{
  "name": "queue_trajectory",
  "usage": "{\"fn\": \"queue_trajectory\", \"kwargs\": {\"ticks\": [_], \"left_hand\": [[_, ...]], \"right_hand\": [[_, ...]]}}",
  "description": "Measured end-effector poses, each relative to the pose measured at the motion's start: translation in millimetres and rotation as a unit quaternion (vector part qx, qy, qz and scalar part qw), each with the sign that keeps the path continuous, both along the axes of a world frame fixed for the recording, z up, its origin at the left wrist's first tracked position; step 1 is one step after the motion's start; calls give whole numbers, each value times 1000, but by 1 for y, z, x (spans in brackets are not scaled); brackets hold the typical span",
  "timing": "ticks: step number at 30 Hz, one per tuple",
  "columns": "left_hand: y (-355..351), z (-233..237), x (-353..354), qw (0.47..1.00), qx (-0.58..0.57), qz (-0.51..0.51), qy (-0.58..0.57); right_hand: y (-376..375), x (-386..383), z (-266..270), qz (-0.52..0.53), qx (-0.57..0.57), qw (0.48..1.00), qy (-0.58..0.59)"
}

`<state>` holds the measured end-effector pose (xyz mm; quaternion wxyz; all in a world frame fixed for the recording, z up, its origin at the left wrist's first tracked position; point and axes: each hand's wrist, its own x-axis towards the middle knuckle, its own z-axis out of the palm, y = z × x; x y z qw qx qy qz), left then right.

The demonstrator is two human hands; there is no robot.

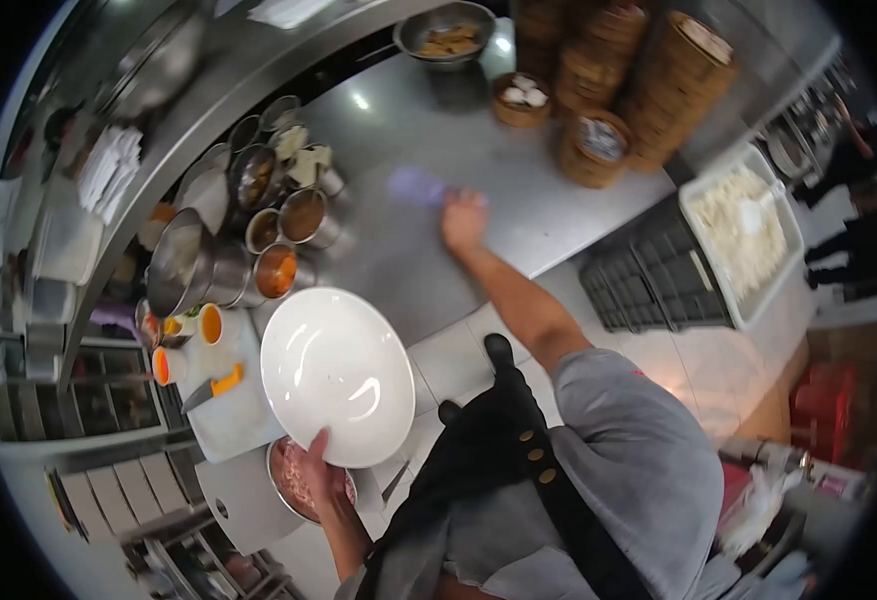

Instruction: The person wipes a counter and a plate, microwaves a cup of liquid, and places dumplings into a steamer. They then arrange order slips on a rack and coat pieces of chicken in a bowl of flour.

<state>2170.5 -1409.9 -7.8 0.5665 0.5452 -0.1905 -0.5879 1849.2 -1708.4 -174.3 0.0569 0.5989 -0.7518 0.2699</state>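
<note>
A large white oval plate (pixel 339 375) is gripped at its lower rim by my left hand (pixel 322 470), thumb on top. Below that hand sits a metal bowl of pinkish raw food (pixel 289 478). My right hand (pixel 466 215) reaches over the steel counter (pixel 399 130), fingers closed around a blurred purple thing (pixel 419 187), perhaps a cloth. Left of the plate are metal pots, one holding orange food (pixel 277 271), and a white cutting board (pixel 229 410) with a yellow-handled knife (pixel 227 381).
Stacked bamboo steamers (pixel 679 85) stand at the counter's back right, near a metal bowl of food (pixel 447 38). A dark crate (pixel 649 265) and a white tub of pale shreds (pixel 739 230) are at right. Another person (pixel 854 230) stands at far right.
</note>
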Motion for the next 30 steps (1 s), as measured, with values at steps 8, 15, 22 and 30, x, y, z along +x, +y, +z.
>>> {"fn": "queue_trajectory", "kwargs": {"ticks": [8, 15, 22, 30], "left_hand": [[-64, -62, -19, 998, -7, -57, 25], [-171, -132, -83, 977, -19, -202, 68], [-267, -159, -140, 971, -5, -234, 42], [-310, -156, -113, 938, 37, -343, -33]], "right_hand": [[381, -388, -74, -240, 123, 962, 38], [435, -306, 75, -224, 57, 959, -165], [461, -276, 164, -197, -152, 877, -411], [330, -231, 50, 132, -173, 932, -290]]}}
